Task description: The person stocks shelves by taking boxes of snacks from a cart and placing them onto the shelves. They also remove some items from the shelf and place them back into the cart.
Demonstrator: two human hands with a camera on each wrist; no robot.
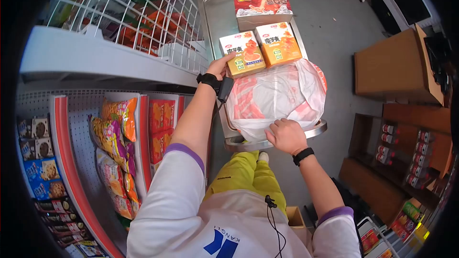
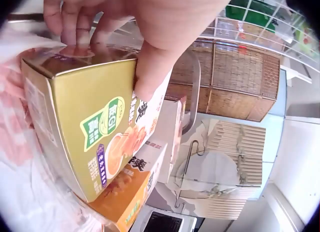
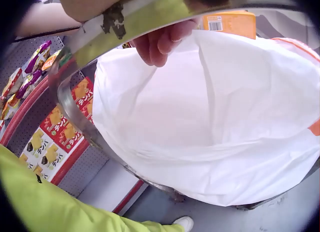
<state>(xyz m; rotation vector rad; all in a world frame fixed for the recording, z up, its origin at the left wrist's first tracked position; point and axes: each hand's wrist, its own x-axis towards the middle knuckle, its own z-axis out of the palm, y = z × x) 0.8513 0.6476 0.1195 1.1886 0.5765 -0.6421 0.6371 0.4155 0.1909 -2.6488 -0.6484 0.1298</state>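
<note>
My left hand (image 1: 219,66) holds a gold-and-white snack box (image 1: 245,55) by its left end. In the left wrist view the thumb lies along its printed front and the fingers reach over the adjoining side. Right beside it stands an orange-and-white box (image 1: 278,44) of the same style. At the near end of the metal cart, my right hand (image 1: 288,136) curls over the handle bar (image 1: 313,130), its fingertips hanging past the bar by the bag in the right wrist view. Between the hands and below the boxes spreads a white plastic bag (image 1: 277,93) with red print.
A red carton (image 1: 263,8) sits at the cart's far end. Shelves with snack bags (image 1: 112,136) and a wire basket (image 1: 138,14) flank the left side. On the right are a large cardboard box (image 1: 392,67) and a wooden rack (image 1: 370,136) with bottles.
</note>
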